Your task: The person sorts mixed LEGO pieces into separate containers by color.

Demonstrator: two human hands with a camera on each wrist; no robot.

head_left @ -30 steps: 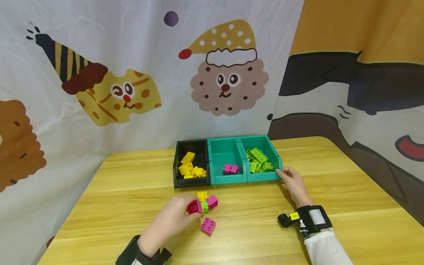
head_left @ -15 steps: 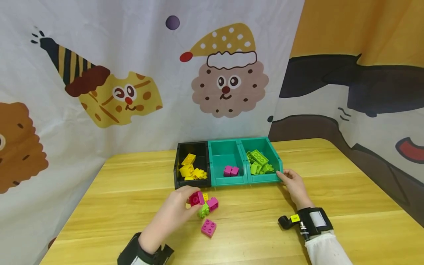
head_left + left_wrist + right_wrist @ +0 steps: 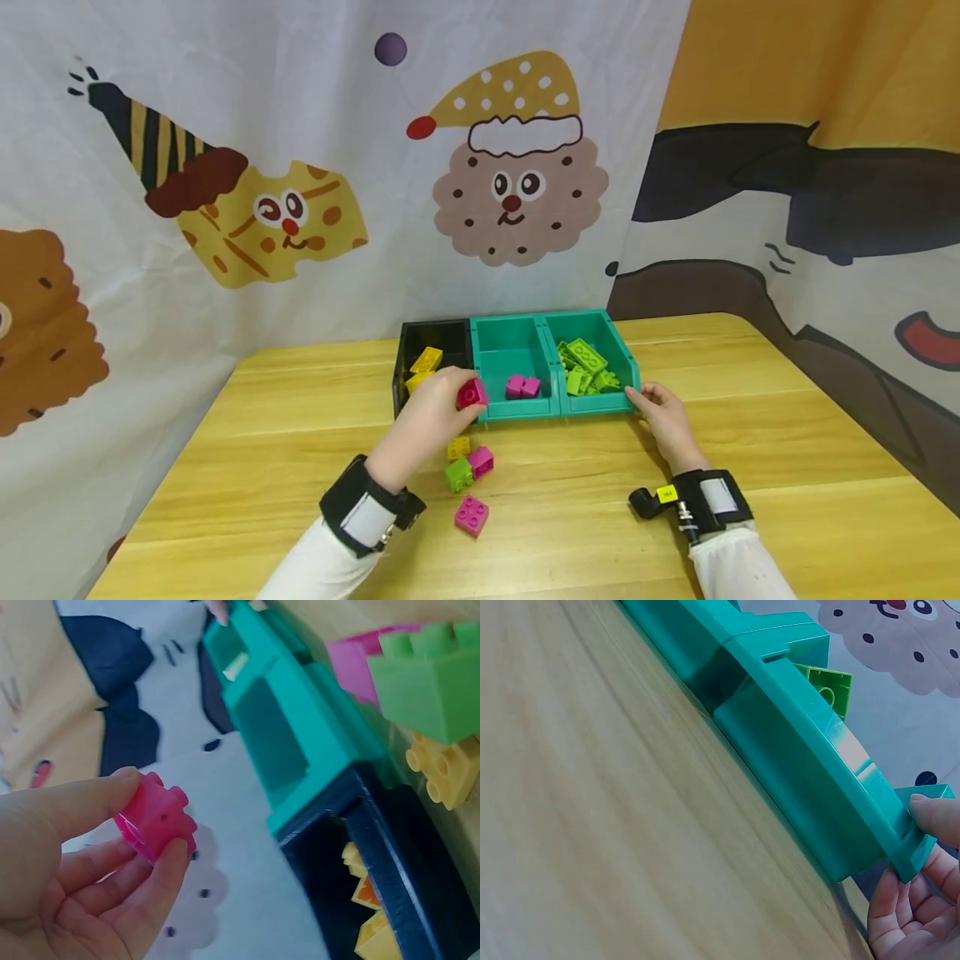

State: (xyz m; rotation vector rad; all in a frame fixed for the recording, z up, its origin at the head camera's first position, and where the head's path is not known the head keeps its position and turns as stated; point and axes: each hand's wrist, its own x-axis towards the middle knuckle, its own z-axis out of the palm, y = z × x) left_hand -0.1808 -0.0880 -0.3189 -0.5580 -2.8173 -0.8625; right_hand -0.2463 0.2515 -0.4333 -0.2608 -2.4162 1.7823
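My left hand [image 3: 429, 417] pinches a magenta toy brick [image 3: 159, 817] between thumb and fingers. In the head view it is raised at the front rims where the black bin [image 3: 399, 367] meets the middle teal bin [image 3: 510, 333]. Two magenta bricks [image 3: 522, 387] lie in that middle bin. With thumb and fingers, my right hand [image 3: 667, 421] grips the front right corner of the right teal bin [image 3: 802, 772], which contains several lime-green bricks [image 3: 587, 367]. Yellow bricks [image 3: 427, 360] in the black bin are partly hidden behind my left hand.
On the wooden table [image 3: 570, 517] before the bins, a yellow brick [image 3: 458, 448], a green brick [image 3: 459, 475] and a magenta brick [image 3: 482, 462] sit close together. Another magenta brick [image 3: 472, 516] lies nearer. A printed cloth [image 3: 322, 300] hangs behind the table.
My left hand has lifted the magenta brick off the cluster and carried it forward and right to the bins' front. The right hand keeps its grip on the bin corner.
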